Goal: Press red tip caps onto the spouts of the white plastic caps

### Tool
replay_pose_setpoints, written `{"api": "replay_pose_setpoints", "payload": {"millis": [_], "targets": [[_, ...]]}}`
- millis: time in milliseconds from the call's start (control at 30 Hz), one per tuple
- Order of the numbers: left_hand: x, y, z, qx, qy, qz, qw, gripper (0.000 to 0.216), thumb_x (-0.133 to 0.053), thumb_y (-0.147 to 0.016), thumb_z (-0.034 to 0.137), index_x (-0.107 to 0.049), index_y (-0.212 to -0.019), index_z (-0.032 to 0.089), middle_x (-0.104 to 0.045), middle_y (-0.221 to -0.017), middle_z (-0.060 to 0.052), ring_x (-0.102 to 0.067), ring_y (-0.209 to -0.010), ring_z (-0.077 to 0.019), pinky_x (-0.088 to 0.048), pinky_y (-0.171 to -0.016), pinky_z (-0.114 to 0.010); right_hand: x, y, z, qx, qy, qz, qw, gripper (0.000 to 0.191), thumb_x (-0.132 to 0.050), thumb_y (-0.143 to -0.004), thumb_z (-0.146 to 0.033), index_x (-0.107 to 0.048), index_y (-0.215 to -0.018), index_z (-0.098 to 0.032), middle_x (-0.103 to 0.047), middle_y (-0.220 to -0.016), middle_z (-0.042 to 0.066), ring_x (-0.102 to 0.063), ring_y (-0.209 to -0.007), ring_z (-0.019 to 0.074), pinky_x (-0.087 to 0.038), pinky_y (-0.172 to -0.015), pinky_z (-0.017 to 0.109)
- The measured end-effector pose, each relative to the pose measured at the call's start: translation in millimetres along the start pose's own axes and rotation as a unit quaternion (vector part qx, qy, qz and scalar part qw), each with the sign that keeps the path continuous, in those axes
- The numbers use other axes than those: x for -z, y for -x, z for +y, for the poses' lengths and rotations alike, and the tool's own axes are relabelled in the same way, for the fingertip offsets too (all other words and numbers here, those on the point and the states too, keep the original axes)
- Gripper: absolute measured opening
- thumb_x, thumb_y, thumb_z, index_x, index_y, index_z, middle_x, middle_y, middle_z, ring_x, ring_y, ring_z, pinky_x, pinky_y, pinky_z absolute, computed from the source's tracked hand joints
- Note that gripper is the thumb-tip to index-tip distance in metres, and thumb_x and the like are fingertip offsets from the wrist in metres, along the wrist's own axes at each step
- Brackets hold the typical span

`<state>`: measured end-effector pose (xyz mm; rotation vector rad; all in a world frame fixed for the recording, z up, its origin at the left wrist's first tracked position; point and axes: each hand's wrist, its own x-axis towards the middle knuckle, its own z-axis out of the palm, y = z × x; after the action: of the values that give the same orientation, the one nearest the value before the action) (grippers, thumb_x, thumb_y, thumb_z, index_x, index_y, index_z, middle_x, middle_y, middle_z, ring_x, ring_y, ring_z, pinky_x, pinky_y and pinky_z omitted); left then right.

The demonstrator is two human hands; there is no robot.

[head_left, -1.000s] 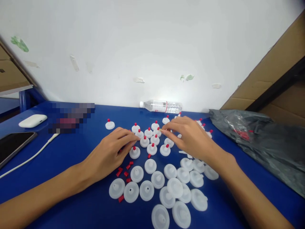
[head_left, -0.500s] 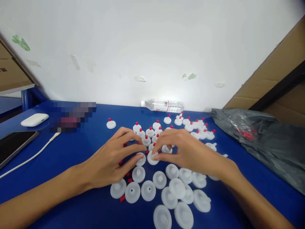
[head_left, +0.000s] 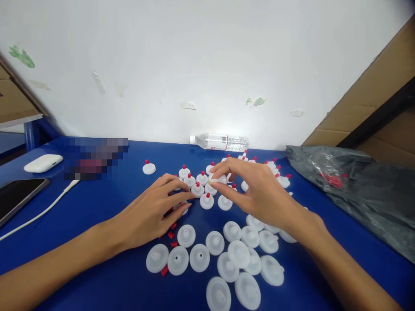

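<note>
White plastic, a small rounded case (head_left: pixel 43 163) sits at the far left, behind a dark phone (head_left: pixel 21 196) and a white cable (head_left: pixel 69 187), on the blue surface (head_left: pixel 123 280). Next comes the left hand (head_left: pixel 149 209), low over the surface, roughly where it was half a second ago. Its fingers are parted and curved, with a capped piece partly visible between index finger and thumb; I cannot tell whether they touch it. Small red caps (head_left: pixel 171 235) lie loose just in front of that hand.

Rightward, upright white pieces with red tips (head_left: pixel 207 201) stand clustered, each nozzle pointing straight up. Nearer are uncapped discs (head_left: pixel 199 258), round and translucent; most lie flat with their nozzles upward, while some farther right lean or overlap.

Above the cluster, the right hand (head_left: pixel 256 185) pinches a white disc (head_left: pixel 219 179) by its left edge between thumb and fingers. Half a second earlier, this hand and the disc were nearer the wearer, just beside the left fingers; now they are farther back. The held disc looks smooth, pale and round, its broad face roughly level; its nozzle is hidden, so its direction cannot be told. Behind, a clear bottle (head_left: pixel 216 141) lies on its side, cap leftward, and a dark bag (head_left: pixel 366 194) spreads at far right.
</note>
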<state>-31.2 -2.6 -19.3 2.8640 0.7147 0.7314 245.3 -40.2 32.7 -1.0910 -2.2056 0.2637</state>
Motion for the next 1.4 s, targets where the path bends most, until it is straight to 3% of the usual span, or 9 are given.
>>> {"api": "replay_pose_setpoints", "payload": {"millis": [167,267,433,533,900,1100,1400], "targets": [[-1.7,1.5,-2.2,0.027,0.002,0.006,1.000,0.028,-0.053,-0.109,0.021,-0.071,-0.130,0.025,-0.074,-0.122,-0.006,-0.060,-0.119,-0.0254,-0.054,-0.104,-0.047,-3.6,-0.7,0.9,0.037,0.128,-0.010,0.991,0.010,-0.062,-0.109,-0.032,-0.066,-0.111,-0.023,-0.077,-0.101,0.000,-0.071,-0.080,0.0156,-0.047,-0.063,0.030],[-1.8,1.4,-3.4,0.049,0.002,0.021,0.999,0.026,-0.054,-0.109,0.022,-0.070,-0.129,0.025,-0.074,-0.120,-0.005,-0.062,-0.116,-0.0249,-0.056,-0.099,-0.045,-7.4,-0.7,3.1,0.064,0.183,-0.014,0.981,0.011,-0.059,-0.110,-0.027,-0.067,-0.111,-0.021,-0.078,-0.106,0.001,-0.074,-0.082,0.0167,-0.047,-0.060,0.030],[-0.2,1.4,-2.8,0.070,-0.012,0.054,0.996,0.030,-0.051,-0.107,0.019,-0.070,-0.129,0.026,-0.073,-0.117,-0.005,-0.063,-0.108,-0.0253,-0.058,-0.091,-0.042,-10.2,1.5,7.4,0.079,0.175,0.002,0.981,0.012,-0.059,-0.109,-0.022,-0.068,-0.116,-0.021,-0.075,-0.125,0.004,-0.075,-0.103,0.0192,-0.057,-0.073,0.030],[0.9,1.2,-0.9,0.076,-0.019,0.057,0.995,0.033,-0.049,-0.105,0.016,-0.072,-0.127,0.025,-0.073,-0.117,-0.006,-0.062,-0.106,-0.0254,-0.057,-0.088,-0.041,-10.2,1.6,8.2,0.086,0.178,0.012,0.980,0.012,-0.061,-0.108,-0.020,-0.068,-0.116,-0.021,-0.075,-0.127,0.005,-0.074,-0.109,0.0202,-0.060,-0.081,0.031],[12.4,-0.3,-7.1,0.107,-0.047,0.127,0.985,0.035,-0.038,-0.108,0.016,-0.070,-0.120,0.023,-0.071,-0.115,-0.008,-0.059,-0.104,-0.0284,-0.052,-0.091,-0.051,-11.4,0.7,8.1,0.100,0.216,0.028,0.971,0.012,-0.059,-0.109,-0.023,-0.070,-0.114,-0.021,-0.078,-0.121,0.002,-0.077,-0.096,0.0164,-0.054,-0.062,0.027],[11.1,-0.5,-12.0,0.130,-0.051,0.119,0.983,0.035,-0.040,-0.109,0.025,-0.071,-0.123,0.022,-0.073,-0.119,-0.009,-0.060,-0.110,-0.0295,-0.053,-0.096,-0.049,-11.9,1.1,9.0,0.093,0.202,0.036,0.974,0.012,-0.062,-0.108,-0.022,-0.069,-0.118,-0.021,-0.076,-0.127,0.003,-0.077,-0.101,0.0188,-0.057,-0.068,0.028],[8.4,0.3,-10.5,0.108,-0.002,0.074,0.991,0.032,-0.040,-0.111,0.025,-0.067,-0.129,0.022,-0.073,-0.127,-0.008,-0.062,-0.122,-0.0270,-0.050,-0.107,-0.047,-11.6,0.4,7.3,0.078,0.227,0.072,0.968,0.010,-0.064,-0.107,-0.025,-0.072,-0.111,-0.020,-0.080,-0.116,0.001,-0.078,-0.095,0.0174,-0.049,-0.060,0.026]]}}
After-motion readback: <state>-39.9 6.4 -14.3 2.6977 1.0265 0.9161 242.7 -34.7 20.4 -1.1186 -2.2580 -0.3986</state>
